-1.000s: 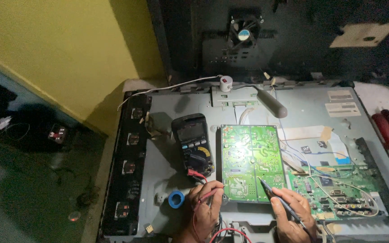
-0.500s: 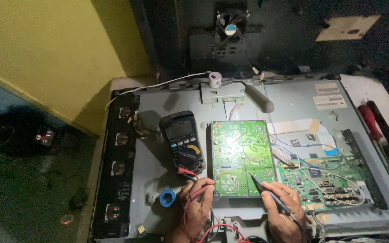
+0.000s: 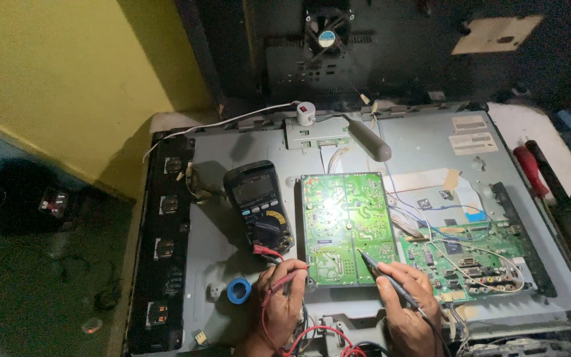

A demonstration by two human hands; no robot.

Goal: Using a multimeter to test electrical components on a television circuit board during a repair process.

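Note:
My left hand point(image 3: 284, 301) grips a red test probe point(image 3: 289, 277) whose tip touches the lower left corner of a green circuit board point(image 3: 343, 221). My right hand point(image 3: 410, 303) holds a black test probe point(image 3: 379, 271) with its tip on the lower right part of the same board. Left of the board lies a dark multimeter point(image 3: 258, 206) with red leads plugged into its bottom. All of it rests on the grey metal back of an opened flat television point(image 3: 424, 142).
A second green board point(image 3: 460, 254) with wires sits to the right. A blue tape roll point(image 3: 238, 290) lies by my left hand. A grey-handled tool point(image 3: 369, 139) rests above. Red and black tools point(image 3: 536, 168) lie on the right edge. A small fan point(image 3: 327, 33) is at the top.
The view has shifted slightly, so the television sits further left in frame. Both hands stay on the lower edge of the green board with their probes.

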